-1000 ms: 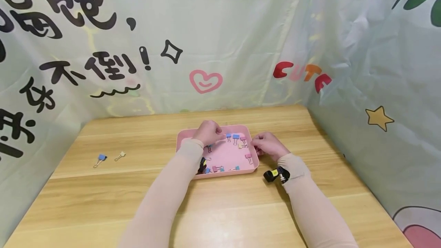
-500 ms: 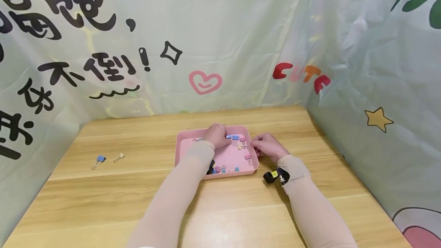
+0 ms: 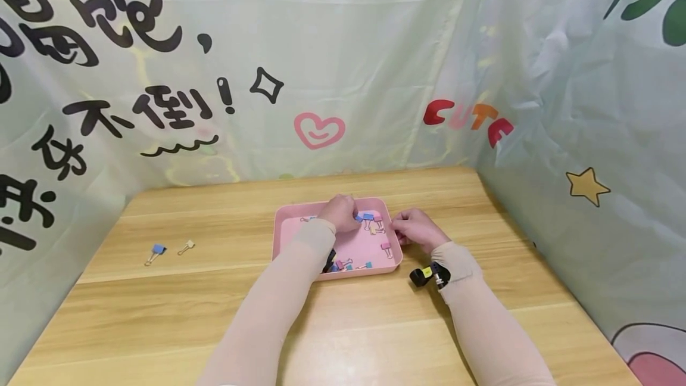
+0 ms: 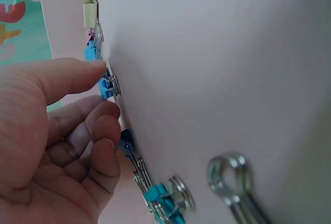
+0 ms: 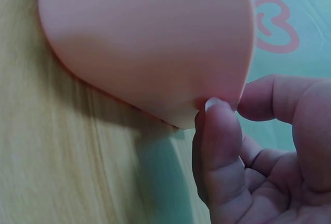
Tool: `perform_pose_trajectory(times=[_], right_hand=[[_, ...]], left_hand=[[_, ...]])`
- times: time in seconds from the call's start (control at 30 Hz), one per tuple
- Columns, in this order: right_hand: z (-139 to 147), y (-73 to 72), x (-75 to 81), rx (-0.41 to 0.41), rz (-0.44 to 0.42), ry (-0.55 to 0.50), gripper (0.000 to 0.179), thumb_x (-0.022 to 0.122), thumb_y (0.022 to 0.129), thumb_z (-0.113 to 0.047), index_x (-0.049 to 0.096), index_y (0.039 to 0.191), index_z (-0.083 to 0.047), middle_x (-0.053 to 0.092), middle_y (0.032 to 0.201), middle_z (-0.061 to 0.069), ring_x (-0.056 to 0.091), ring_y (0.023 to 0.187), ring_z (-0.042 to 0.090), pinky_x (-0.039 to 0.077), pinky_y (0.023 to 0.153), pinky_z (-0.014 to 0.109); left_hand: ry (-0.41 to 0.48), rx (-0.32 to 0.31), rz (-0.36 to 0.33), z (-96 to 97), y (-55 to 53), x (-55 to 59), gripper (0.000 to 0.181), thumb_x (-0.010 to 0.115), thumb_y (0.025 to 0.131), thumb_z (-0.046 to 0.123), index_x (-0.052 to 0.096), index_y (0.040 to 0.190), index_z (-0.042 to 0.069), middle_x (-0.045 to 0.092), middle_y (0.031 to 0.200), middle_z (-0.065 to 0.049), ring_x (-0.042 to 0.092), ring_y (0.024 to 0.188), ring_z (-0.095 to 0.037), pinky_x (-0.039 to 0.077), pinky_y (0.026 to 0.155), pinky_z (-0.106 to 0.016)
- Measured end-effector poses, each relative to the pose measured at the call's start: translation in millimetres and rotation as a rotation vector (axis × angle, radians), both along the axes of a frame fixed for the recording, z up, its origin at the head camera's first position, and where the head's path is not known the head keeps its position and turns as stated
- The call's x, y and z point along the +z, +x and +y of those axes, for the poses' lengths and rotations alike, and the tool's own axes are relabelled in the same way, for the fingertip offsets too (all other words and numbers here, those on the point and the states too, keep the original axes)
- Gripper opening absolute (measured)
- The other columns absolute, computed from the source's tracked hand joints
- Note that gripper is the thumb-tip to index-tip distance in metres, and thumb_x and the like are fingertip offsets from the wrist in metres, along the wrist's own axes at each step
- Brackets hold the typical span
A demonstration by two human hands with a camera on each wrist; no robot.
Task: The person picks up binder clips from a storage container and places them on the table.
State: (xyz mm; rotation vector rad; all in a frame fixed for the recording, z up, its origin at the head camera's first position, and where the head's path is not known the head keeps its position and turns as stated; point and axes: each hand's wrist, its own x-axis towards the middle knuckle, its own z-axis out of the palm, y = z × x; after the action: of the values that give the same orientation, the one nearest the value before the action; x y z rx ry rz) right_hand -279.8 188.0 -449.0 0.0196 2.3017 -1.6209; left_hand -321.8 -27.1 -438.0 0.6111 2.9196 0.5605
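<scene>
A shallow pink tray [image 3: 321, 276] lies on the table with several small binder clips along its inner edges. My left hand [image 3: 339, 213] reaches into it at the far side. In the left wrist view, the thumb and curled fingers of that hand pinch a blue binder clip [image 4: 106, 87]; the fingers partly hide it. Near it sit another blue clip [image 4: 91, 52] and a pale yellow clip [image 4: 90, 12], with a teal clip [image 4: 161, 195] closer to the camera. My right hand [image 3: 420, 228] pinches the tray's right rim between thumb and finger, outside wall [image 5: 155, 43] facing the wrist camera.
To the left of the tray, a blue binder clip [image 3: 158, 249] and a cream one [image 3: 189, 244] lie on the wooden table [image 3: 134, 314]. Printed cloth [image 3: 375, 64] hangs behind and at both sides. A black wrist camera [image 3: 423, 276] sits by the right sleeve.
My left hand has moved to the right inside the tray, up to the blue clips at the far edge, and now pinches one. The right hand stays on the rim.
</scene>
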Motion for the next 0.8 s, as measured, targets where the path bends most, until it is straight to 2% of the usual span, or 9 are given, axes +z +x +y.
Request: perform_pose_trajectory(times=[0.13, 0.27, 0.5, 0.67, 0.8], right_hand=[[0, 0.5, -0.2, 0.001, 0.000, -0.003, 0.016, 0.058, 0.090, -0.007, 0.062, 0.095, 0.008, 0.059, 0.074, 0.008, 0.055, 0.062, 0.014, 0.050, 0.053, 0.024], [-1, 1.4, 0.2, 0.005, 0.000, -0.004, 0.015, 0.058, 0.090, -0.007, 0.061, 0.094, 0.008, 0.059, 0.073, 0.008, 0.055, 0.061, 0.014, 0.050, 0.053, 0.025], [0, 1.3, 1.0, 0.006, 0.002, -0.004, 0.016, 0.057, 0.090, -0.006, 0.061, 0.096, 0.008, 0.059, 0.074, 0.008, 0.054, 0.062, 0.015, 0.050, 0.054, 0.025], [0, 0.4, -0.4, 0.002, 0.001, -0.004, 0.016, 0.058, 0.090, -0.006, 0.061, 0.096, 0.008, 0.059, 0.075, 0.009, 0.055, 0.063, 0.015, 0.050, 0.054, 0.025], [0, 0.2, -0.1, 0.002, 0.001, 0.001, 0.017, 0.058, 0.090, -0.006, 0.061, 0.097, 0.008, 0.059, 0.075, 0.009, 0.054, 0.062, 0.015, 0.049, 0.054, 0.024]], left_hand=[[-0.014, 0.024, 0.008, 3.7, -1.1, -2.1, 0.021, 0.079, 0.078, 0.030, 0.067, 0.079, 0.013, 0.062, 0.073, 0.004, 0.057, 0.071, -0.014, 0.050, 0.072, -0.029], [-0.022, 0.045, -0.010, 6.4, 0.4, -0.9, 0.022, 0.079, 0.079, 0.030, 0.065, 0.076, 0.013, 0.060, 0.073, 0.004, 0.057, 0.071, -0.014, 0.050, 0.072, -0.030], [-0.007, 0.028, -0.011, 5.0, 0.9, 1.2, 0.018, 0.078, 0.080, 0.027, 0.068, 0.079, 0.013, 0.062, 0.077, 0.003, 0.058, 0.072, -0.014, 0.050, 0.074, -0.030], [0.041, 0.017, -0.009, -4.3, 5.6, 12.1, 0.015, 0.078, 0.081, 0.026, 0.070, 0.080, 0.013, 0.063, 0.077, 0.004, 0.058, 0.074, -0.015, 0.049, 0.074, -0.030], [0.073, -0.004, 0.002, -18.0, 6.9, 24.4, 0.015, 0.073, 0.086, 0.025, 0.073, 0.078, 0.013, 0.066, 0.071, 0.004, 0.057, 0.066, -0.014, 0.048, 0.067, -0.030]])
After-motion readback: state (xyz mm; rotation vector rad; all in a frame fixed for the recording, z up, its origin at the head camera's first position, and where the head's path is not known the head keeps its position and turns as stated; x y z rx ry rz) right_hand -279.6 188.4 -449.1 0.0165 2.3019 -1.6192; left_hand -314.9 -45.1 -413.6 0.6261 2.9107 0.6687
